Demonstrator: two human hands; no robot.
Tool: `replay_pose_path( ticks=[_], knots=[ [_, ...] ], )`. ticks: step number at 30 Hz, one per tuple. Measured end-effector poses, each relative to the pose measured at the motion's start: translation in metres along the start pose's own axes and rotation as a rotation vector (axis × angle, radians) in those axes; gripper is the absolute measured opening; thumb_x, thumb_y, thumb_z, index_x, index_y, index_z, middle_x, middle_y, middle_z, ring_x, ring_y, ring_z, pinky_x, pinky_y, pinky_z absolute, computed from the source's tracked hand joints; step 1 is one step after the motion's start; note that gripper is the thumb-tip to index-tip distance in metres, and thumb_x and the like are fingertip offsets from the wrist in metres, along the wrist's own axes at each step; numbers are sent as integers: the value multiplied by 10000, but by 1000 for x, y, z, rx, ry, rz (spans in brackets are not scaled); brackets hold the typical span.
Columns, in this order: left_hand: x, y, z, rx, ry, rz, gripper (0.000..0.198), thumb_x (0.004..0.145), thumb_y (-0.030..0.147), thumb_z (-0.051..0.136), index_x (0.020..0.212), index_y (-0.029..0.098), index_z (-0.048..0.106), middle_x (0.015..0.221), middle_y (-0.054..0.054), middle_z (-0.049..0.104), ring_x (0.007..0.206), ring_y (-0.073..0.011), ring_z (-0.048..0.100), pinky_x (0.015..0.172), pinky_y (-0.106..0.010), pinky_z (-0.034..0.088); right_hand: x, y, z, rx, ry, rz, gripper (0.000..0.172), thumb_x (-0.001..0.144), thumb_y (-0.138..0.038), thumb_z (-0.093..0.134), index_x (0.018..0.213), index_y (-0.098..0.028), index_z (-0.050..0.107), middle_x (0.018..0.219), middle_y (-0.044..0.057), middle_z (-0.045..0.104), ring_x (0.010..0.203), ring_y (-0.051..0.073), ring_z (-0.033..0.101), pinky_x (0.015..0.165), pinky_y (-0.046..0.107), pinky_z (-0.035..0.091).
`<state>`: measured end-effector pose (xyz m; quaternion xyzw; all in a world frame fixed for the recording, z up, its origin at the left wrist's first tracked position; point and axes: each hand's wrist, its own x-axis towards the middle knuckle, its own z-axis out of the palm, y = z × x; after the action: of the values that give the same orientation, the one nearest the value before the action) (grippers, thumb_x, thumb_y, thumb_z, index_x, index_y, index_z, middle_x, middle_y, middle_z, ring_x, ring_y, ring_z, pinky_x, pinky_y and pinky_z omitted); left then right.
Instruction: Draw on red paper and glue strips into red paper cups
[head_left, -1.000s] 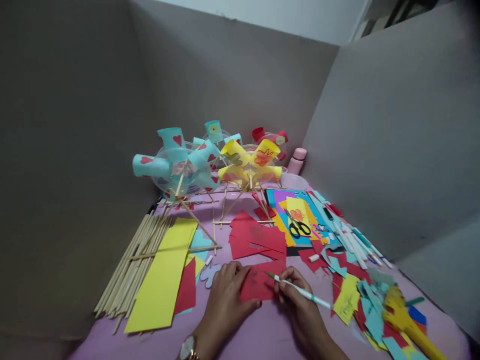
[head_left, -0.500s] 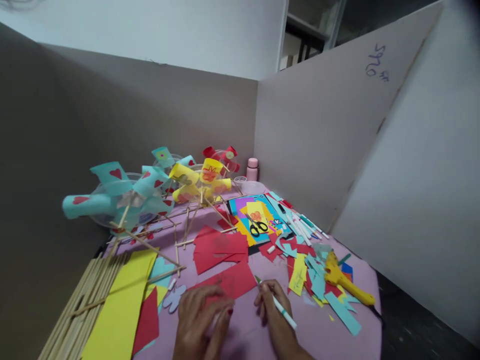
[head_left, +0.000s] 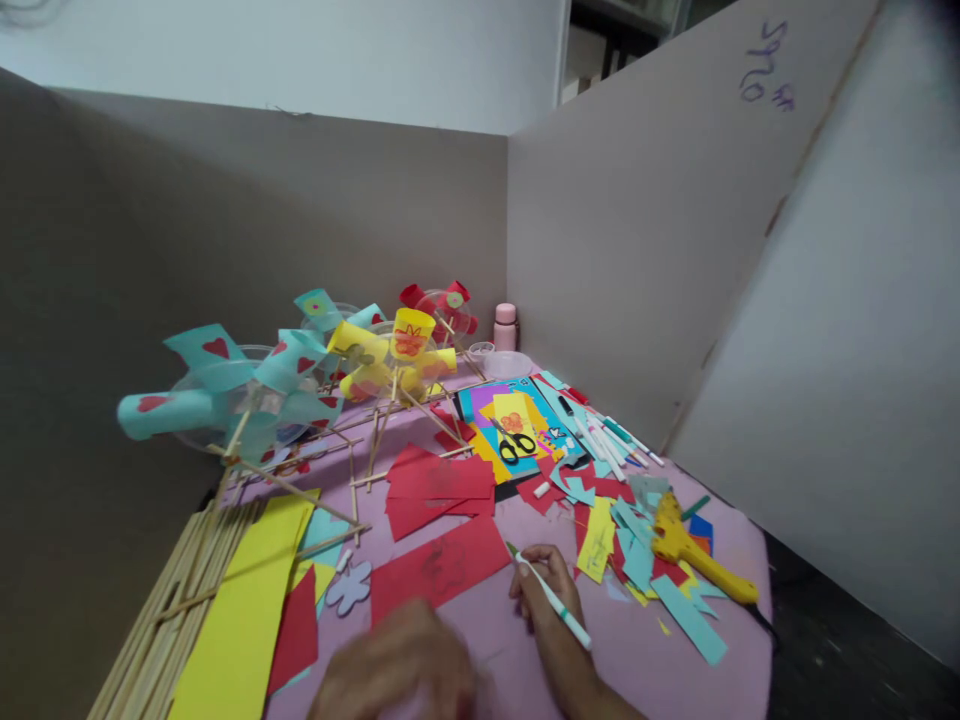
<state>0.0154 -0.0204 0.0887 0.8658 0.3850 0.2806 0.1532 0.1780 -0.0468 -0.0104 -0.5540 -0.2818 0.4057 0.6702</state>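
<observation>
My right hand [head_left: 547, 600] grips a white marker with a green tip [head_left: 551, 597], its tip resting just past the right end of a red paper strip [head_left: 439, 566] on the pink table [head_left: 510, 650]. My left hand [head_left: 394, 665] is blurred at the bottom edge, lifted off the red strip; its fingers cannot be made out. A pale flower cut-out [head_left: 352, 588] lies left of the strip.
Paper-cup pinwheels on stick frames [head_left: 247, 395] stand at the back left. Wooden sticks [head_left: 161, 620] and yellow paper [head_left: 240, 620] lie left. Black scissors [head_left: 516, 446], markers [head_left: 607, 440], paper scraps [head_left: 637, 560] and a yellow glue gun [head_left: 694, 555] lie right. Grey partitions enclose the table.
My left hand has pulled back off the red strip toward me. The camera view swung up and to the right. My right hand keeps the marker beside the strip.
</observation>
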Motion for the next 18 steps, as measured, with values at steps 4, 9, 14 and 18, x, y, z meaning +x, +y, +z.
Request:
replay_pose_path(
  ticks=[4,9,14,18],
  knots=[
    [18,-33,7,-56,43,-86,214,893,328,484,793,236,649,838,-34,682,832,-215,631,742,-358,513,7,-2,-1,-37,-19,25,270,736,-456,643,792,-209,548,611,-16,594,575,155,531,529,235,420],
    [18,-75,43,83,59,-168,190,795,277,603,972,239,659,1071,-73,642,1006,-267,568,845,-436,457,26,-12,11,-96,-187,-25,122,780,-319,595,760,-217,532,582,-48,547,523,126,471,483,207,373],
    [6,-88,53,91,17,-199,281,791,319,634,1069,285,640,1147,-56,601,1077,-287,516,887,-465,414,40,-13,37,-172,-312,-103,74,744,-228,583,717,-215,516,563,-64,504,510,116,440,478,207,342],
    [4,-87,51,52,-30,-193,349,787,373,647,1127,296,623,1140,-55,598,1063,-286,509,890,-455,406,45,3,42,-226,-347,-98,52,760,-227,576,727,-217,537,605,-26,600,565,155,545,535,237,408]
  ],
)
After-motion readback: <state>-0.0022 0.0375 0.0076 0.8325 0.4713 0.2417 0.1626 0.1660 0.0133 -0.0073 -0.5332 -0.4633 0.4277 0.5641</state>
